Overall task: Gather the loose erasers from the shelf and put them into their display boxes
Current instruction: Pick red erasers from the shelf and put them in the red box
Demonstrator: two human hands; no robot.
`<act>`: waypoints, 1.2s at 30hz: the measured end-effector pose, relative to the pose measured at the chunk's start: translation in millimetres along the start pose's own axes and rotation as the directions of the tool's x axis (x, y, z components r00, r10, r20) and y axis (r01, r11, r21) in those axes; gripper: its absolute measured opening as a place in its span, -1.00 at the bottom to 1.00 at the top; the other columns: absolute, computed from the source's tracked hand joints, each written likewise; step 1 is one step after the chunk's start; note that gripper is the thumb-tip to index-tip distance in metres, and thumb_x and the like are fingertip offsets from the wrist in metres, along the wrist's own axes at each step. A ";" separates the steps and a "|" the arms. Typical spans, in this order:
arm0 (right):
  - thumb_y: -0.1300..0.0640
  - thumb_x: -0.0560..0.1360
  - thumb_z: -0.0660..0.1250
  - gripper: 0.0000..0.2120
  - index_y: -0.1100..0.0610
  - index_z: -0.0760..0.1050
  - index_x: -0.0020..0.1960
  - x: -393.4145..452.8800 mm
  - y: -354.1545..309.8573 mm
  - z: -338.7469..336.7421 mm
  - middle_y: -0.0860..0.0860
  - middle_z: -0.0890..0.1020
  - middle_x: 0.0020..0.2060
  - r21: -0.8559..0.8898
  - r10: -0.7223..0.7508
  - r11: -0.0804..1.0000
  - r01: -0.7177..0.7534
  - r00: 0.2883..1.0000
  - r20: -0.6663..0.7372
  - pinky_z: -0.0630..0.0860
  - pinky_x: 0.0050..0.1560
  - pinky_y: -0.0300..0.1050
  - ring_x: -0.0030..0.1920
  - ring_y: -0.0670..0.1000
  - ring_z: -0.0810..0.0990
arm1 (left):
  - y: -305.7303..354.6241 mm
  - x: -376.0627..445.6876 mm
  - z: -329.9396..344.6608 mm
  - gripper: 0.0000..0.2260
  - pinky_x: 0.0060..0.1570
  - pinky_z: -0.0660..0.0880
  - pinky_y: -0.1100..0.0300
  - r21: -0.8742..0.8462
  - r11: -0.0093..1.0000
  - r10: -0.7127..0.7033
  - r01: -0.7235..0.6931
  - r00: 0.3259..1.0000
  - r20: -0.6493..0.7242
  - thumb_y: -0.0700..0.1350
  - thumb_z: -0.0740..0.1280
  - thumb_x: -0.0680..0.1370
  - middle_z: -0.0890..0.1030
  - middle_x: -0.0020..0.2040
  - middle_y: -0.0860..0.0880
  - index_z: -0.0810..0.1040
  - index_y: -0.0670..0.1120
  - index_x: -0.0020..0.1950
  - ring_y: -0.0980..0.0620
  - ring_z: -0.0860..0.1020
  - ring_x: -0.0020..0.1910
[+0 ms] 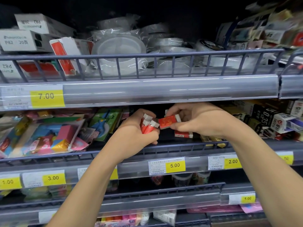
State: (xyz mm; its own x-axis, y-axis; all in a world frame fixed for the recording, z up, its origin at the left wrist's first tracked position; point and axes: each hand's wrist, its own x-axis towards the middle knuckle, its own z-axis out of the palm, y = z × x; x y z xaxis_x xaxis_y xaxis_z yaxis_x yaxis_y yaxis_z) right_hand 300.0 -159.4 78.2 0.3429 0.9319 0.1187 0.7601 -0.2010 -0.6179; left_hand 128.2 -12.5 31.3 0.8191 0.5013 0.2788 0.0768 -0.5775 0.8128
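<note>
Over the middle shelf, near its front rail, the left hand has its grip clenched around a bunch of red erasers, long axes tilted upward, white ends pointing up and right. The right hand pinches one red eraser, lying roughly level, white end pointing right. Another eraser lies on the shelf just below that hand, long axis along the front edge.

yellow price tag on upper rail reads 7.00, middle rail tags 1.00, 3.00, 5.00, 2.00, lower rail tag 5.00, white box marked P82, black box marked 0.35
</note>
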 end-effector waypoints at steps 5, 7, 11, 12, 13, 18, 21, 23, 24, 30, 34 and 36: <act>0.04 0.35 0.55 -0.70 -0.08 0.59 0.04 8.9 -11.8 20.2 0.08 0.68 -0.09 0.210 -0.089 0.973 0.097 0.995 -0.044 0.51 0.18 0.21 -0.05 0.15 0.61 | 1.8 -3.6 -0.2 -0.64 0.00 0.64 -0.04 -0.003 0.996 0.085 -0.085 0.996 -0.016 0.07 0.47 0.39 0.69 -0.01 0.12 0.50 0.24 0.14 0.03 0.71 -0.08; 0.23 0.41 0.54 -0.72 -0.04 0.60 0.03 10.3 -13.3 27.0 0.02 0.65 -0.14 0.280 -0.110 0.952 0.126 0.991 -0.072 0.53 0.16 0.15 -0.12 0.01 0.58 | 1.0 -4.0 -0.3 -0.61 0.05 0.64 -0.14 -0.051 0.994 0.101 -0.101 0.995 -0.014 0.09 0.45 0.37 0.69 0.04 0.08 0.50 0.27 0.17 -0.06 0.71 -0.03; 0.40 0.45 0.45 -0.63 -0.04 0.58 0.04 10.9 -15.8 35.2 0.06 0.61 -0.15 0.383 -0.146 0.909 0.165 0.986 -0.080 0.56 -0.07 -0.17 -0.14 -0.06 0.57 | -4.2 -3.0 -2.1 -0.56 0.02 0.68 -0.01 -0.093 0.990 0.110 -0.109 0.994 0.006 0.08 0.45 0.37 0.70 0.07 0.13 0.48 0.25 0.24 -0.02 0.74 -0.07; 0.42 0.45 0.44 -0.61 -0.04 0.57 0.05 10.4 -16.6 36.5 0.04 0.60 -0.16 0.401 -0.146 0.900 0.169 0.985 -0.086 0.52 -0.14 -0.28 -0.17 -0.09 0.57 | -4.8 -3.2 -2.3 -0.58 -0.05 0.68 0.12 -0.094 0.989 0.115 -0.113 0.993 0.010 0.05 0.47 0.40 0.69 0.06 0.17 0.48 0.24 0.22 0.03 0.75 -0.12; 0.44 0.44 0.44 -0.60 -0.03 0.56 0.07 10.1 -17.0 38.0 0.01 0.60 -0.16 0.408 -0.145 0.896 0.175 0.984 -0.103 0.51 -0.15 -0.34 -0.18 -0.12 0.57 | -5.1 -3.3 -2.5 -0.62 -0.11 0.65 0.22 -0.084 0.989 0.120 -0.118 0.993 0.010 0.02 0.48 0.43 0.69 0.04 0.20 0.48 0.24 0.19 0.07 0.74 -0.17; 0.45 0.46 0.43 -0.62 0.11 0.54 0.17 3.8 -15.9 36.5 0.05 0.64 -0.06 0.418 -0.129 0.889 0.188 0.978 -0.165 0.55 0.05 -0.32 -0.12 -0.10 0.59 | -5.9 -0.2 -1.4 -0.68 -0.20 0.62 0.17 0.037 0.994 0.104 -0.102 0.994 -0.040 -0.04 0.53 0.44 0.65 -0.07 0.20 0.52 0.23 0.09 0.11 0.66 -0.22; 0.34 0.50 0.43 -0.73 -0.02 0.61 0.02 -0.6 -5.2 20.2 -0.07 0.69 -0.09 0.375 -0.023 0.920 0.118 0.968 -0.250 0.50 0.00 -0.43 -0.16 -0.20 0.60 | -4.5 0.6 0.9 -0.66 -0.31 0.59 0.21 0.051 0.995 0.087 -0.084 0.995 -0.048 -0.11 0.52 0.45 0.66 -0.10 0.13 0.52 0.26 0.06 0.08 0.63 -0.21; 0.22 0.52 0.43 -0.78 -0.12 0.60 -0.07 -1.1 7.1 5.4 -0.16 0.67 -0.13 0.214 0.070 0.977 -0.008 0.956 -0.283 0.46 -0.11 -0.47 -0.28 -0.28 0.55 | -4.4 1.4 1.6 -0.65 -0.34 0.61 0.16 0.060 0.995 0.077 -0.073 0.996 -0.052 -0.12 0.51 0.46 0.64 -0.10 0.15 0.50 0.28 0.05 0.07 0.63 -0.25; 0.14 0.52 0.44 -0.81 -0.16 0.58 -0.10 -1.3 13.3 -1.0 -0.22 0.65 -0.15 0.060 0.095 0.995 -0.082 0.961 -0.260 0.42 -0.18 -0.50 -0.30 -0.30 0.54 | -5.2 2.2 1.6 -0.65 -0.35 0.62 0.17 0.058 0.996 0.071 -0.068 0.996 -0.056 -0.12 0.51 0.46 0.63 -0.09 0.18 0.50 0.29 0.05 0.08 0.63 -0.27; -0.03 0.49 0.45 -0.82 -0.13 0.64 0.09 4.8 24.6 -2.7 -0.14 0.55 -0.03 -0.454 0.188 0.875 -0.168 0.982 -0.001 0.45 -0.05 -0.26 0.00 -0.05 0.53 | -7.4 7.1 0.9 -0.67 -0.40 0.51 0.33 -0.075 0.997 -0.017 0.012 0.997 -0.070 -0.08 0.49 0.42 0.65 -0.12 0.26 0.52 0.33 0.00 0.15 0.61 -0.44; -0.13 0.50 0.40 -0.73 -0.10 0.62 0.17 9.9 25.4 7.1 -0.02 0.43 0.12 -0.598 0.177 0.790 -0.135 0.984 0.011 0.32 0.20 -0.15 0.23 0.05 0.32 | -9.8 10.8 1.2 -0.68 -0.42 0.51 0.24 -0.116 0.992 -0.058 0.049 0.995 -0.083 -0.01 0.46 0.35 0.68 -0.15 0.21 0.53 0.35 -0.01 0.08 0.60 -0.49; -0.11 0.49 0.42 -0.76 -0.10 0.62 0.14 11.6 26.8 8.6 -0.02 0.41 0.13 -0.593 0.172 0.794 -0.134 0.985 0.007 0.30 0.25 -0.15 0.26 0.05 0.29 | -10.0 11.6 1.3 -0.69 -0.43 0.51 0.24 -0.151 0.987 -0.069 0.055 0.993 -0.091 -0.02 0.47 0.35 0.69 -0.17 0.19 0.55 0.34 -0.03 0.08 0.57 -0.51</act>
State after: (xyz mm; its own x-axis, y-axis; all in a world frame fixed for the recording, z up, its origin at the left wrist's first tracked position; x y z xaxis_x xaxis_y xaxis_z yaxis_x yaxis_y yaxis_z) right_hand 319.6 -151.4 56.3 0.4642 0.8857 0.0053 0.8849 -0.4635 -0.0450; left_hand 137.7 -1.7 25.8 0.7565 0.5969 0.2673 0.0347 -0.4448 0.8950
